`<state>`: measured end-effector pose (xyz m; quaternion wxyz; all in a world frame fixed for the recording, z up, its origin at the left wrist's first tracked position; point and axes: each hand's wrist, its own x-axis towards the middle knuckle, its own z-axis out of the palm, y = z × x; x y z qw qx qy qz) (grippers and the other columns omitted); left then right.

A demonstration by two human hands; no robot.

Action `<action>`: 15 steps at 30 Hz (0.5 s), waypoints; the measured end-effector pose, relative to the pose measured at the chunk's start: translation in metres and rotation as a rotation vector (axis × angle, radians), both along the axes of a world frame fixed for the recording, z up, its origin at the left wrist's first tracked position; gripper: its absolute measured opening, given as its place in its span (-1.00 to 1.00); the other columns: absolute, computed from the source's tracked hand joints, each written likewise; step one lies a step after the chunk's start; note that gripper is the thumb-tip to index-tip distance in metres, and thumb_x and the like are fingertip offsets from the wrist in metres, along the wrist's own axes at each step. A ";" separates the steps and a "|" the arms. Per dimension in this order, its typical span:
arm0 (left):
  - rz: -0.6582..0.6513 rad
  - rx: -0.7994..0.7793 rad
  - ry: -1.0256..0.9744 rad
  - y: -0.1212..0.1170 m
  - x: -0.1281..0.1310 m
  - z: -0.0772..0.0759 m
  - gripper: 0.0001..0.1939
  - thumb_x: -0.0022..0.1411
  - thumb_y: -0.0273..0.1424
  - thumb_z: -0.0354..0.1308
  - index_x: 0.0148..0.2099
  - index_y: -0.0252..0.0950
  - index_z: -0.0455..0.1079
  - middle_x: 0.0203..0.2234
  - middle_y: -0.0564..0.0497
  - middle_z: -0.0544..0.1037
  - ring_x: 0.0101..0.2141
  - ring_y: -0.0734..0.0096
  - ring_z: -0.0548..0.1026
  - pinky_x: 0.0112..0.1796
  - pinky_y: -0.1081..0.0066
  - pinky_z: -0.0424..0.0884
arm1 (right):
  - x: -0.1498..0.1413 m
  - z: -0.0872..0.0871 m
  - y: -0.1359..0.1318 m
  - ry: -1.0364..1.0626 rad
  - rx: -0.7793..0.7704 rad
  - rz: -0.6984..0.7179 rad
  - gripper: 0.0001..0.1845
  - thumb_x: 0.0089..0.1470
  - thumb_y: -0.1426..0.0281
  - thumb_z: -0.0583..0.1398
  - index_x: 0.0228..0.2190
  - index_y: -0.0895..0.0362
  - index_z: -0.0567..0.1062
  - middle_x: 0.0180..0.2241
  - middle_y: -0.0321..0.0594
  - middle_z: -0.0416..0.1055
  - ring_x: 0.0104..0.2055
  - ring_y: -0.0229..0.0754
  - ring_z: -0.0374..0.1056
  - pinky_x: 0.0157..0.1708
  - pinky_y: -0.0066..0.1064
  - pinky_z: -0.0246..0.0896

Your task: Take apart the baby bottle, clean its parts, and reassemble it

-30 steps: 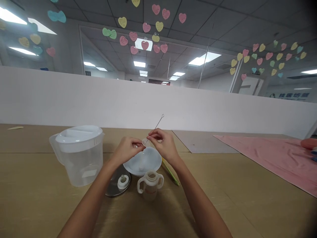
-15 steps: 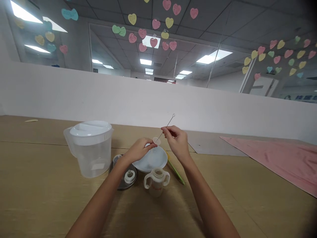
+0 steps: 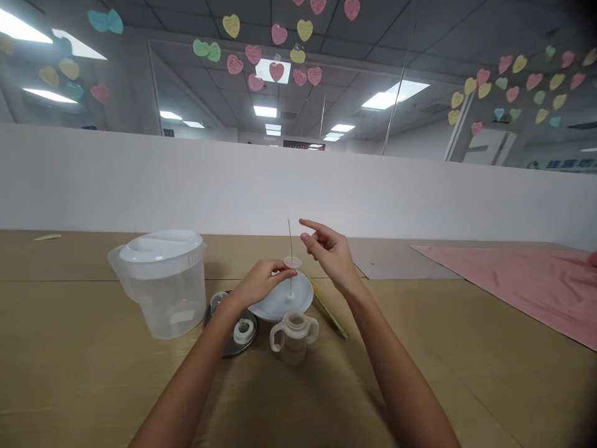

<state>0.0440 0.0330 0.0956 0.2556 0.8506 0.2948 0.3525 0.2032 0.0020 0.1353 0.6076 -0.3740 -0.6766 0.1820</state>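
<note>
My left hand pinches a small round translucent disc-shaped part above the white bowl. A thin wire brush stands nearly upright through that part, its loop end up. Below the disc a thin stem reaches down over the bowl, its lower end pale. My right hand hovers just right of the wire, thumb and forefinger apart, holding nothing. In front of the bowl stands an uncapped two-handled baby bottle. On a dark round tray lie a white bottle lid and a clear cover.
A lidded clear plastic pitcher stands at the left. Right of the bowl lies a long green-handled tool. A pink cloth covers part of the table at the right. A low white partition runs behind the table.
My right hand has let go of the wire brush and its fingers have spread. The wire has swung from leaning right to nearly upright. My left hand keeps the disc-shaped part over the bowl.
</note>
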 end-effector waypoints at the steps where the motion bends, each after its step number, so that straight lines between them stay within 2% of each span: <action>1: 0.001 -0.002 0.008 0.000 0.000 0.000 -0.67 0.19 -0.20 -0.04 -0.33 -0.31 0.44 -0.40 0.05 0.54 -0.33 0.37 0.42 -0.28 0.46 0.28 | 0.000 0.002 -0.004 0.001 0.007 -0.005 -0.57 -0.03 0.21 0.16 -0.12 0.15 0.45 -0.63 -0.41 0.14 -0.59 -0.38 0.08 -0.58 -0.52 0.05; 4: 0.001 0.014 0.023 0.002 0.001 -0.002 -0.66 0.19 -0.19 -0.04 -0.35 -0.31 0.45 -0.41 0.05 0.54 -0.34 0.37 0.42 -0.28 0.45 0.27 | -0.001 0.003 -0.010 -0.096 0.070 -0.119 -0.59 0.01 0.23 0.14 -0.10 0.11 0.42 -0.56 -0.37 0.23 -0.59 -0.39 0.08 -0.56 -0.52 0.08; 6: -0.007 0.034 0.033 0.003 0.001 -0.003 -0.68 0.19 -0.21 -0.03 -0.35 -0.30 0.45 -0.42 0.05 0.54 -0.35 0.38 0.42 -0.29 0.46 0.26 | -0.003 0.000 -0.009 -0.206 0.143 -0.214 -0.58 0.03 0.28 0.12 -0.03 0.04 0.36 -0.39 -0.28 0.34 -0.52 -0.37 0.15 -0.52 -0.50 0.14; 9: -0.008 0.068 0.065 0.004 0.000 -0.003 -0.69 0.19 -0.22 -0.03 -0.36 -0.30 0.45 -0.45 0.06 0.53 -0.39 0.41 0.40 -0.33 0.48 0.23 | -0.003 -0.004 -0.005 -0.325 0.218 -0.274 -0.56 0.07 0.34 0.08 0.02 -0.01 0.30 -0.18 -0.21 0.36 -0.39 -0.31 0.26 -0.45 -0.47 0.21; 15: 0.019 0.101 0.102 0.004 -0.002 -0.003 -0.66 0.19 -0.20 -0.04 -0.43 -0.31 0.42 -0.50 0.07 0.50 -0.42 0.42 0.38 -0.37 0.47 0.21 | -0.001 -0.003 -0.004 -0.346 0.236 -0.290 -0.67 0.07 0.36 0.07 -0.09 0.05 0.39 -0.28 -0.23 0.44 -0.36 -0.28 0.33 -0.43 -0.46 0.25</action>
